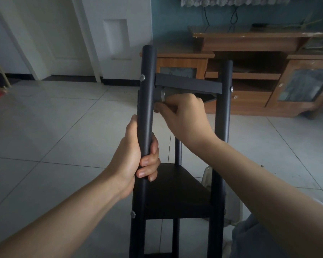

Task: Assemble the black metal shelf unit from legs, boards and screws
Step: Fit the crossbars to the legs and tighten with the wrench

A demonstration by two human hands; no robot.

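The black shelf unit stands upright in front of me. My left hand point(138, 155) grips its near left leg point(147, 81) about halfway up. An upper board point(188, 83) spans from this leg to the right leg point(225, 108), with silver screw heads point(142, 77) showing on both legs. My right hand point(183, 112) reaches under the upper board beside the left leg and holds a grey tool point(161, 94) there; its tip is hidden behind the leg. A lower board point(173, 190) sits between the legs below my hands.
A wooden TV cabinet point(250, 71) stands against the teal wall behind the shelf. A white door point(116, 38) is at the back left. Pale floor tiles point(63, 127) spread all around. A translucent object point(206, 175) lies on the floor by the right leg.
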